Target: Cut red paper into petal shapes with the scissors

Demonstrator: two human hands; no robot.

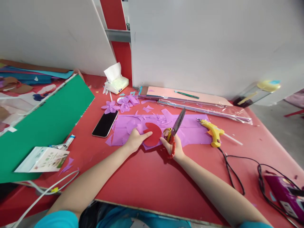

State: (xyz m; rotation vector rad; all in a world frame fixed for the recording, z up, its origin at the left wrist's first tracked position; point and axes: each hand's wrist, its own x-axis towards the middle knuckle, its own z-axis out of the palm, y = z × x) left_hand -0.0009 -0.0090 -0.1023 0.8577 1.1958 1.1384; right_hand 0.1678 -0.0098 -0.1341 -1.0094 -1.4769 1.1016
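within two hands (136,139), one disc (154,135), one scissors (177,123)

Head camera: above the desk (142,180), looking forward and down
Nearness: forearms (99,173) close, hands (135,141) farther off
Background: pale panels (194,47) behind desk

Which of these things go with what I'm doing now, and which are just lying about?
Likely part of it:
red piece, in your left hand
scissors, in your right hand
perhaps glue gun, purple flowers

Probably just lying about:
phone
tissues
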